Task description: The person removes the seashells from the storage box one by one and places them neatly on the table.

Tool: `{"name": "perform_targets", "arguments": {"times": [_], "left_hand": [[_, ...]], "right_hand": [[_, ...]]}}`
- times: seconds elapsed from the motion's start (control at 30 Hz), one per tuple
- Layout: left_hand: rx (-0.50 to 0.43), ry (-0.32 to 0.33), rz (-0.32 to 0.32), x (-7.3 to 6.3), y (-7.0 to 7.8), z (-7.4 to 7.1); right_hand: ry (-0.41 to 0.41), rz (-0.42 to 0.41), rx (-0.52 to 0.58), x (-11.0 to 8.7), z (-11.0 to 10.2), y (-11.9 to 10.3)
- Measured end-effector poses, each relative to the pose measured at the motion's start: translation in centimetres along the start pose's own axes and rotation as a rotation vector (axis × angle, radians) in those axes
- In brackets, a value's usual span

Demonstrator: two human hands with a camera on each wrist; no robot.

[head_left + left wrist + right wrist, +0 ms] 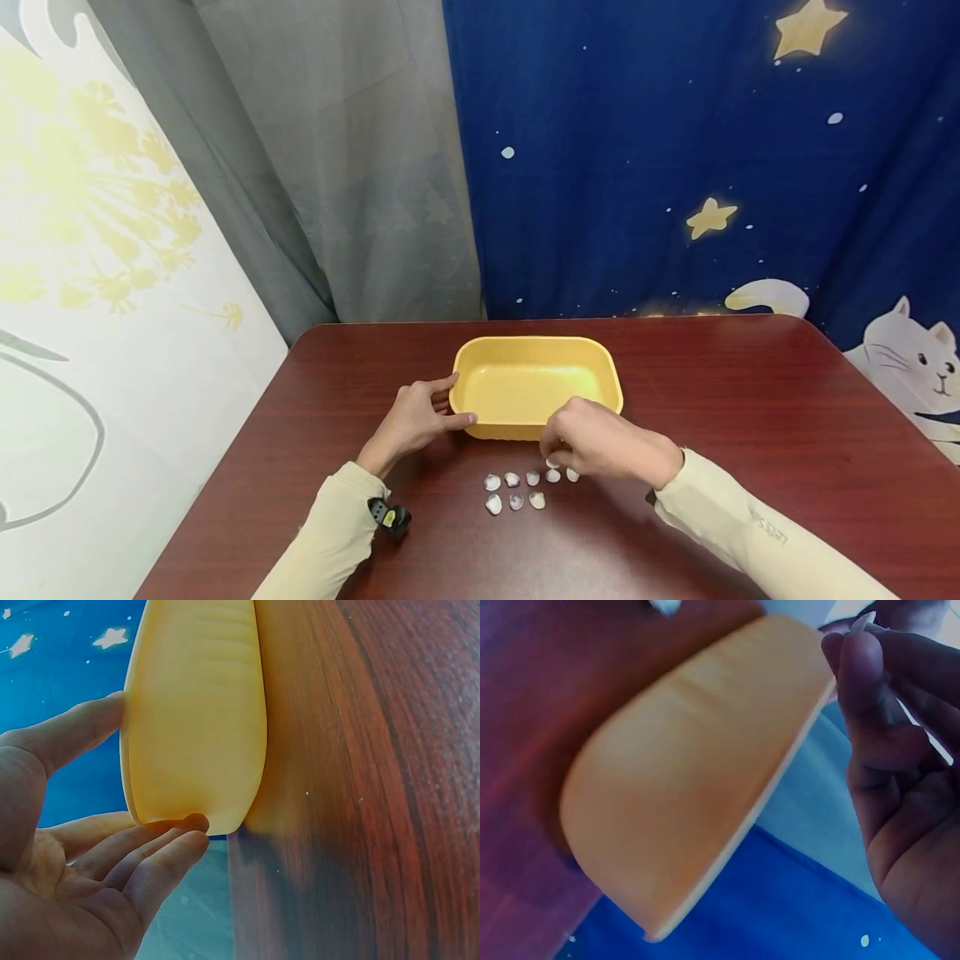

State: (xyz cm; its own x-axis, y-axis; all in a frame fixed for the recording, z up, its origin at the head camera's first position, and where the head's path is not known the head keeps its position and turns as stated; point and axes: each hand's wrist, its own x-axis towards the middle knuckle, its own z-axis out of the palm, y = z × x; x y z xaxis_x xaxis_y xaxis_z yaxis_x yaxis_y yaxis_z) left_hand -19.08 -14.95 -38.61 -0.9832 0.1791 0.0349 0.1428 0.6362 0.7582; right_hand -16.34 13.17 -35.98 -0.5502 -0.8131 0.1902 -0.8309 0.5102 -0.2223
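Observation:
A yellow plastic basin sits on the dark red table. My left hand rests against its left end. In the left wrist view the thumb touches the basin's rim, and the fairly straight fingers lie at the end wall. Just in front of the basin, my right hand pinches a small white seashell between thumb and fingertips. Below it, more seashells lie in two rows, several in the back row and 3 in the front row. The right hand overlaps the right end of the back row.
The wooden table extends on both sides of the basin. Behind it hang a grey curtain and a blue curtain with stars. A white patterned panel stands at the left. A black wrist device is on the left sleeve.

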Motion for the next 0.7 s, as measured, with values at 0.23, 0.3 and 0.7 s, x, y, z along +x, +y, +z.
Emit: {"name": "perform_targets", "arguments": {"times": [0.23, 0.3, 0.7], "left_hand": [[0.015, -0.008, -0.003, -0.1, 0.0, 0.1], [0.018, -0.009, -0.004, -0.1, 0.0, 0.1], [0.02, -0.009, -0.013, -0.2, 0.0, 0.0]], "right_hand": [[-0.023, -0.005, -0.073, -1.0, 2.4, -0.4], [-0.026, -0.006, -0.077, -1.2, 2.9, -0.6], [-0.004, -0.002, -0.109, -1.4, 4.6, -0.8]]}}
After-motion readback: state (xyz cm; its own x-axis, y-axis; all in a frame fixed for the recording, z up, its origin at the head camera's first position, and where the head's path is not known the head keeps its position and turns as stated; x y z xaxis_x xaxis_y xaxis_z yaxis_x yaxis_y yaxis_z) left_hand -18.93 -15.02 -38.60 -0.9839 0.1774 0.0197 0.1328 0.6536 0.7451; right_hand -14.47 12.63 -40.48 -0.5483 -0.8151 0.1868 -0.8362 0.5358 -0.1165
